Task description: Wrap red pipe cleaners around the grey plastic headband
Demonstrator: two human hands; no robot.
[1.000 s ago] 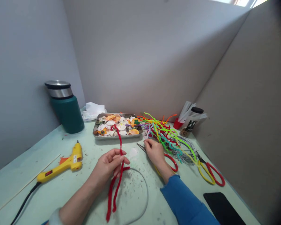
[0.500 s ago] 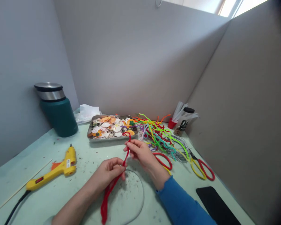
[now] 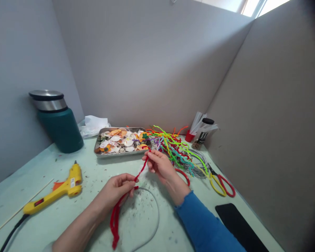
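Note:
My left hand (image 3: 119, 187) is closed, its thumb and fingers pinching a red pipe cleaner (image 3: 141, 171) beside a grey wire hoop (image 3: 158, 213). Red fuzzy material covers the hoop's left part, and red lengths (image 3: 114, 224) hang below that hand. Higher up and to the right, my right hand (image 3: 160, 164) grips the same pipe cleaner near its free end, which curls toward the tray. The stretch between both hands is nearly straight. My left fingers partly hide where the pipe cleaner meets the hoop.
A metal tray (image 3: 120, 155) of shells stands behind my hands, beside piled coloured pipe cleaners (image 3: 177, 150). Left are a yellow glue gun (image 3: 57, 194), thin stick (image 3: 22, 207) and teal bottle (image 3: 61, 129). Scissors (image 3: 225, 185), a black phone-like slab (image 3: 238, 227) and a jar (image 3: 203, 133) are right.
My right hand has moved slightly up and right, away from my left, drawing the red strand straighter. The red-covered end at the hoop now shows beneath my left fingers. The view has shifted slightly.

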